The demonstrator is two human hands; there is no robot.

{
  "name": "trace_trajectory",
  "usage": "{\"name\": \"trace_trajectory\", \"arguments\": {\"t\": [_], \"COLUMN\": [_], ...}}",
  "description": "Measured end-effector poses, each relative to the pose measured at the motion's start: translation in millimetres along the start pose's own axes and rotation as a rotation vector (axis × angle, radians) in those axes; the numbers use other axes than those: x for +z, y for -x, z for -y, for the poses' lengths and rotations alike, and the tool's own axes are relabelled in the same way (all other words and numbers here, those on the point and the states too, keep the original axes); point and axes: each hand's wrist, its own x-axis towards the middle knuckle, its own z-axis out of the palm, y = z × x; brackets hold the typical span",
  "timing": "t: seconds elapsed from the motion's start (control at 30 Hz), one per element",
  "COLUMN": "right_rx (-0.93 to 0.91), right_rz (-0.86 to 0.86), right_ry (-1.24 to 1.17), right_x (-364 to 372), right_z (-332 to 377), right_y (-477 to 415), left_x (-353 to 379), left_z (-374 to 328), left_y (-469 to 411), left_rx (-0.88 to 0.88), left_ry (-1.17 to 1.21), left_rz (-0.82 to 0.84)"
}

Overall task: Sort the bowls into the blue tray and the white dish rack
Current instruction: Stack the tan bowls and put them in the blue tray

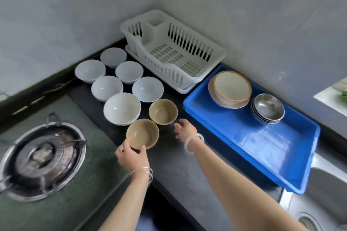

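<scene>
Two tan bowls stand on the dark counter. My left hand [131, 154] grips the near tan bowl [143, 133] at its near rim. The far tan bowl [163, 111] sits just beyond it, and my right hand [185, 130] hovers open beside it, fingers spread, not touching. Several white bowls [122, 108] cluster behind, toward the wall. The white dish rack [174, 50] in the corner holds nothing. The blue tray [253, 142] at right holds a stack of pink-rimmed bowls [231, 88] and a stack of steel bowls [268, 108] at its far end.
A gas burner [43, 155] with its metal ring sits at left on the stove top. A steel sink [323, 193] lies at the lower right, partly under the tray's corner. Tiled walls close in the corner behind the rack.
</scene>
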Motion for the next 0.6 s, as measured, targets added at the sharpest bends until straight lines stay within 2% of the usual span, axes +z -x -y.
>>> {"name": "trace_trajectory", "arguments": {"t": [0.13,0.27,0.43,0.6], "right_rx": [0.046,0.058,0.068,-0.017], "right_rz": [0.01,-0.025,-0.105,-0.166], "right_ry": [-0.011,-0.039,-0.12,-0.144], "right_x": [13.4,20.0,13.9,-3.9], "right_z": [19.8,26.8,28.7,25.5], "right_y": [-16.0,-25.1,-20.4,8.3], "left_x": [-5.9,-6.7,-3.8,0.2], "left_z": [8.4,15.9,18.7,21.2], "left_y": [-20.8,-33.9,-44.3,-49.6], "left_rx": [-0.164,-0.167,-0.224,-0.251], "left_ry": [0.146,0.155,0.29,0.346], "left_rz": [0.088,0.186,0.283,0.382]}}
